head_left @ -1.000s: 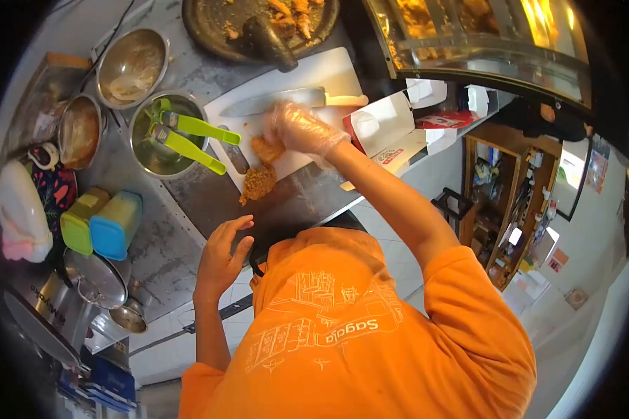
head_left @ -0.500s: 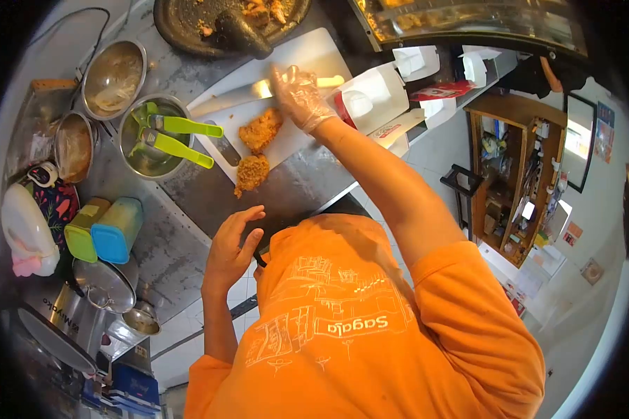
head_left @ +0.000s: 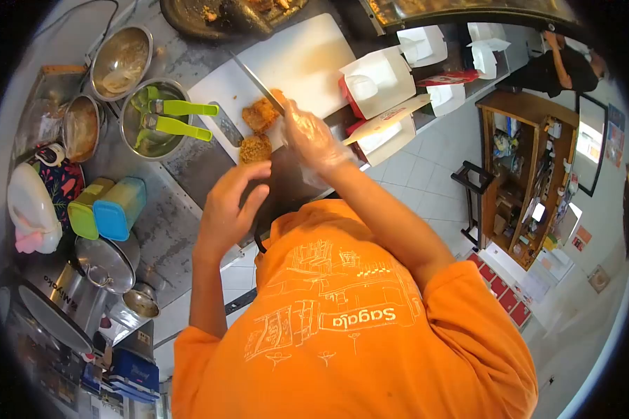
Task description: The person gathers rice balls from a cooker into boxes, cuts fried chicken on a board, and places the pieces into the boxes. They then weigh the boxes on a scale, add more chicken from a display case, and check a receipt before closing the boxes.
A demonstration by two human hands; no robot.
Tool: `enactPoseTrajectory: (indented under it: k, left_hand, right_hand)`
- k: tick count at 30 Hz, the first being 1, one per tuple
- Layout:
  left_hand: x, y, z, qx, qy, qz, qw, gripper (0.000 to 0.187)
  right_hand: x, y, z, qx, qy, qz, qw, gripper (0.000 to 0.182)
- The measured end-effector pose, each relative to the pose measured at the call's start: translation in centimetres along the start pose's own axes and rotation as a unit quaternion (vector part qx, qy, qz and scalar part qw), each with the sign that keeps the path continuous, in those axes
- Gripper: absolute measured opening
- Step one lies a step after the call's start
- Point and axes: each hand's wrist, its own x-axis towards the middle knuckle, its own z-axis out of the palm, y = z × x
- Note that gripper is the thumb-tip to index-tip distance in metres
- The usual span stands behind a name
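Note:
My right hand (head_left: 309,138), in a clear plastic glove, is closed around the knife (head_left: 257,81), whose blade points up and left over the cutting board (head_left: 314,45). The handle is hidden in my fist. Under and beside the blade lies a piece of fried food (head_left: 260,115), partly covered by knife and hand. A second, crumbly fried piece (head_left: 256,149) rests at the board's near edge. My bare left hand (head_left: 227,209) holds nothing; its thumb and fingers are apart, with the fingertips just below that second piece.
Left of the board, a metal bowl (head_left: 130,143) holds green-handled tools (head_left: 182,128). A stone mortar (head_left: 189,19) stands beyond. Open white boxes (head_left: 377,82) line the right, with a paper-like strip (head_left: 391,119) across one. A person in dark clothes (head_left: 548,73) is far right.
My right hand has picked the knife up off the board and brought it nearer, over the fried food. My left hand has moved up towards the crumbly piece. The view has shifted slightly.

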Motion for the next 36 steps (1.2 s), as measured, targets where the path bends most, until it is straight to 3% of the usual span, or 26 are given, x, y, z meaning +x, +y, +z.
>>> enactPoseTrajectory:
  k: [2,4,6,7,8,11,14,18,21,24,26,28,30,32,36]
  left_hand:
    - [3.5,0.9,-0.4,-0.009,0.035,0.02,0.999,0.027]
    - [8.4,1.0,0.3,-0.012,0.068,0.091,0.993,0.023]
    - [14.5,-0.4,2.1,-0.006,0.009,0.075,0.997,0.02]
    - [17.8,-2.1,3.4,0.055,0.029,0.175,0.983,0.018]
    - [20.7,-4.0,4.7,0.115,0.049,0.273,0.954,0.016]
    - [25.7,-7.3,6.4,0.235,0.042,0.3,0.924,0.013]
    - [26.7,-8.3,6.9,0.254,0.037,0.311,0.915,0.009]
    - [26.7,-8.8,7.2,0.228,0.039,0.33,0.915,0.01]
    - [26.7,-10.9,6.1,0.206,0.066,0.315,0.924,0.017]
    - [26.8,-10.6,5.3,0.192,0.048,0.309,0.93,0.02]
    - [26.3,-10.4,5.5,0.178,0.07,0.248,0.95,0.021]
    - [25.9,-10.8,6.3,0.161,0.069,0.248,0.953,0.023]
    - [26.9,-10.6,6.0,0.15,0.073,0.255,0.953,0.026]
    - [26.6,-10.1,6.0,0.182,0.064,0.292,0.937,0.026]
    - [25.8,-6.2,4.8,0.178,0.076,0.274,0.942,0.025]
  right_hand:
    - [-3.4,0.3,0.9,0.059,0.005,0.017,0.998,0.02]
    - [-5.6,0.4,1.6,0.0,0.056,0.056,0.997,0.024]
    - [-6.1,0.8,2.6,0.012,0.069,0.077,0.995,0.02]
    - [-6.4,1.0,3.0,0.021,0.083,0.098,0.992,0.017]
    - [-6.5,1.6,2.7,-0.148,-0.014,0.021,0.989,0.017]
    - [-5.7,0.4,1.1,-0.125,-0.062,0.065,0.988,0.027]
    - [-6.1,0.5,1.2,-0.061,-0.01,0.068,0.996,0.028]
    - [-6.2,0.8,1.3,-0.089,-0.038,0.086,0.992,0.027]
    - [-5.1,1.9,4.2,-0.011,-0.015,0.092,0.996,0.021]
    - [-4.5,1.3,3.8,-0.061,-0.007,0.089,0.994,0.012]
    - [-4.6,1.5,3.2,-0.04,0.003,0.077,0.996,0.012]
    - [-5.1,2.5,3.3,-0.023,0.008,0.062,0.998,0.013]
    - [-4.7,3.2,4.0,0.054,0.035,0.066,0.996,0.014]
    - [-5.0,2.9,4.0,0.042,0.03,0.057,0.997,0.014]
    - [-6.2,0.4,0.2,0.043,0.001,0.063,0.997,0.014]
